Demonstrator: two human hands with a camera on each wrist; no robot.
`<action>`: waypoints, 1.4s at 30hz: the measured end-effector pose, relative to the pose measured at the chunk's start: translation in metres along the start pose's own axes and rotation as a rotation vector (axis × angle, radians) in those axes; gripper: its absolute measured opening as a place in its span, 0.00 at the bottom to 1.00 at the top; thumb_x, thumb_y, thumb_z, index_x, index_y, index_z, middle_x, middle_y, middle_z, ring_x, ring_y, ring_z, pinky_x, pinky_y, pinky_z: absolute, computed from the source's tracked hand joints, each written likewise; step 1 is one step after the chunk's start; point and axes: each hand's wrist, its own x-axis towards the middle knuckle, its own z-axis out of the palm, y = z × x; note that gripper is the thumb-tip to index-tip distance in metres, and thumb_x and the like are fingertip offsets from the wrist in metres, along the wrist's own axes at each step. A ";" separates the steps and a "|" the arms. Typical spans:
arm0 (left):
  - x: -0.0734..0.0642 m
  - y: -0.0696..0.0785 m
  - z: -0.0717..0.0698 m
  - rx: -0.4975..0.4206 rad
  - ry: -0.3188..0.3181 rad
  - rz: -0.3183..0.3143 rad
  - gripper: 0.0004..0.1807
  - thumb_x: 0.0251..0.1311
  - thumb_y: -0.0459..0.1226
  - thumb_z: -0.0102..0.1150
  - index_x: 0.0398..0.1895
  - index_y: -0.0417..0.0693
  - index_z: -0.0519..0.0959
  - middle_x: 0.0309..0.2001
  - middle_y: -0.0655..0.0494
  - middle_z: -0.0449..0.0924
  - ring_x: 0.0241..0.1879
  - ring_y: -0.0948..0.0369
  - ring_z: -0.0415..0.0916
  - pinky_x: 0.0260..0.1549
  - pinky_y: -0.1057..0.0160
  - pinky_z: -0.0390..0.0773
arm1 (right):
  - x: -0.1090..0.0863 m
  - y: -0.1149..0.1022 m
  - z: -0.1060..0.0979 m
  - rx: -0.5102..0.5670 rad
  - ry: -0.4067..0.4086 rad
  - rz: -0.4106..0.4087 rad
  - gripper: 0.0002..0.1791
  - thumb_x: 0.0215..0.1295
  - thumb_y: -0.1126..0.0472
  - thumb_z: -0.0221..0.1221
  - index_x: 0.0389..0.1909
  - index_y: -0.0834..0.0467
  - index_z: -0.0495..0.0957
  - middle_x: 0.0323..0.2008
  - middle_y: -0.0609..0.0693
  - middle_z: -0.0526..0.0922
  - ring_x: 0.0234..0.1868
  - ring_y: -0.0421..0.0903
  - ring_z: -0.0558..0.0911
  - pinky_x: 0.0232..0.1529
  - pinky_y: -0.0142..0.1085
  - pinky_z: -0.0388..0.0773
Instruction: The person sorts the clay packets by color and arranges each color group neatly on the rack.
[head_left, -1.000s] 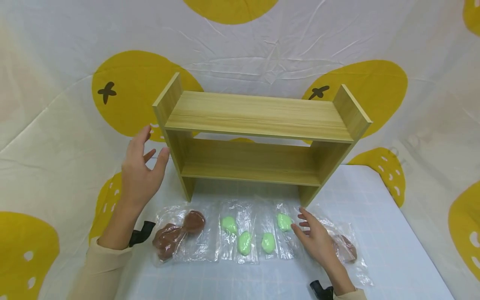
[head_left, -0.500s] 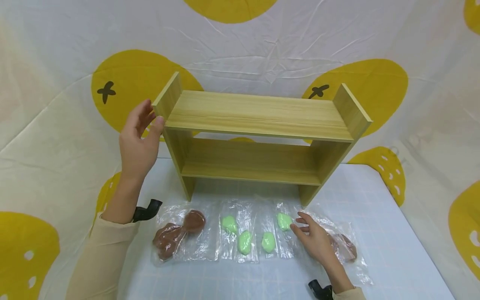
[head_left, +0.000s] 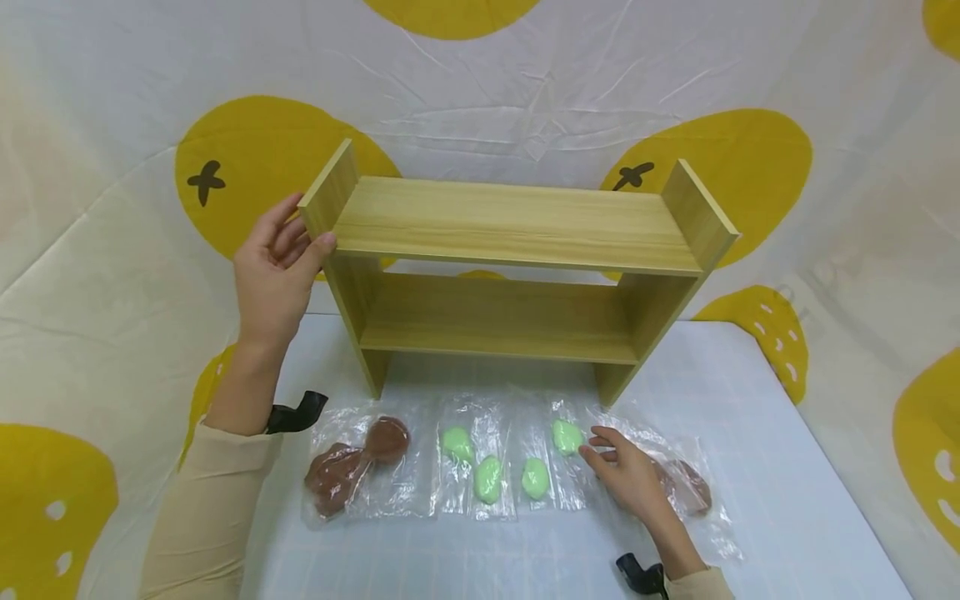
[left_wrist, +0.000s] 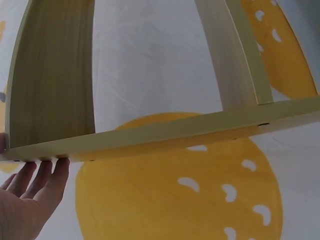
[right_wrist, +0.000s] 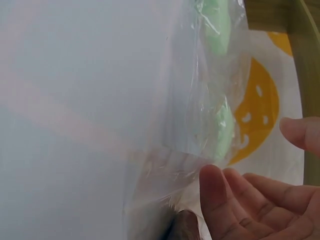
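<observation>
A two-tier light-wood shelf (head_left: 517, 223) stands upright on the table in the head view. My left hand (head_left: 272, 283) grips its left side panel (head_left: 330, 193) near the top, thumb at the front edge and fingers on the outer face. In the left wrist view, the fingertips (left_wrist: 62, 164) press against that panel (left_wrist: 150, 136). My right hand (head_left: 630, 479) hovers low over the right-hand clear bags, fingers loosely bent and holding nothing. Its thumb and fingers stand apart in the right wrist view, beside a bagged pale-green lump (right_wrist: 223, 132).
Several clear bags with green lumps (head_left: 488, 480) lie in a row before the shelf. A bag with brown rounded pieces (head_left: 333, 479) lies at the left, another brown piece (head_left: 690, 487) at the right. A white cloth (head_left: 480, 100) with yellow shapes hangs behind.
My left hand has moved up to the shelf's left side panel and taken hold of it. The right hand has stayed nearly in place over the bags.
</observation>
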 end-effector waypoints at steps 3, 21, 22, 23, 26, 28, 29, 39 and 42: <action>0.001 -0.002 -0.003 0.028 -0.016 0.007 0.25 0.57 0.29 0.71 0.60 0.44 0.80 0.55 0.44 0.82 0.51 0.55 0.81 0.49 0.65 0.80 | 0.000 0.000 -0.001 0.004 -0.003 -0.004 0.28 0.69 0.50 0.63 0.63 0.64 0.74 0.52 0.60 0.83 0.49 0.58 0.84 0.44 0.48 0.83; -0.001 -0.005 -0.009 0.089 -0.035 -0.004 0.23 0.59 0.32 0.71 0.59 0.48 0.83 0.50 0.45 0.84 0.43 0.59 0.84 0.38 0.70 0.83 | 0.001 0.004 0.003 -0.048 -0.020 -0.032 0.24 0.67 0.53 0.65 0.57 0.65 0.78 0.46 0.59 0.85 0.45 0.58 0.86 0.42 0.48 0.84; -0.001 -0.005 -0.009 0.085 -0.034 -0.004 0.23 0.58 0.32 0.71 0.58 0.48 0.83 0.50 0.45 0.84 0.43 0.59 0.84 0.38 0.70 0.83 | 0.001 0.005 0.004 -0.052 -0.025 -0.036 0.25 0.67 0.53 0.65 0.57 0.65 0.78 0.46 0.60 0.85 0.44 0.58 0.86 0.42 0.47 0.84; -0.001 -0.005 -0.009 0.082 -0.033 -0.004 0.23 0.58 0.32 0.71 0.58 0.48 0.83 0.50 0.45 0.84 0.43 0.59 0.84 0.38 0.70 0.83 | 0.001 0.006 0.004 -0.058 -0.028 -0.046 0.25 0.67 0.53 0.65 0.58 0.66 0.77 0.47 0.61 0.85 0.43 0.57 0.86 0.41 0.47 0.84; -0.001 -0.006 -0.008 0.067 -0.031 -0.002 0.23 0.58 0.31 0.71 0.58 0.47 0.83 0.50 0.45 0.84 0.43 0.58 0.84 0.37 0.70 0.83 | 0.002 0.008 0.007 -0.085 -0.029 -0.071 0.27 0.64 0.54 0.67 0.57 0.69 0.77 0.46 0.62 0.84 0.39 0.55 0.86 0.37 0.44 0.84; -0.001 -0.006 -0.008 0.062 -0.030 0.002 0.23 0.58 0.31 0.71 0.58 0.47 0.83 0.50 0.45 0.84 0.44 0.57 0.84 0.37 0.70 0.83 | 0.003 0.008 0.009 -0.113 -0.034 -0.082 0.29 0.62 0.55 0.69 0.57 0.70 0.76 0.44 0.62 0.84 0.36 0.52 0.85 0.35 0.44 0.83; -0.001 -0.006 -0.008 0.060 -0.028 0.002 0.23 0.58 0.31 0.71 0.58 0.47 0.83 0.50 0.45 0.84 0.44 0.57 0.84 0.37 0.70 0.83 | 0.003 0.008 0.010 -0.131 -0.036 -0.089 0.30 0.61 0.55 0.69 0.57 0.71 0.76 0.43 0.61 0.83 0.35 0.51 0.84 0.35 0.43 0.83; -0.003 -0.005 -0.006 0.076 -0.017 -0.015 0.23 0.59 0.33 0.71 0.59 0.49 0.83 0.51 0.45 0.83 0.45 0.56 0.83 0.38 0.70 0.83 | 0.006 0.004 0.018 -0.254 -0.024 -0.077 0.33 0.56 0.56 0.72 0.56 0.72 0.74 0.34 0.55 0.81 0.35 0.53 0.81 0.39 0.50 0.81; -0.004 -0.006 -0.006 0.088 -0.014 -0.016 0.23 0.59 0.33 0.70 0.59 0.50 0.83 0.52 0.46 0.83 0.46 0.56 0.83 0.38 0.70 0.83 | 0.006 0.003 0.018 -0.237 -0.028 -0.069 0.32 0.57 0.59 0.72 0.57 0.72 0.73 0.30 0.52 0.81 0.32 0.49 0.81 0.36 0.47 0.81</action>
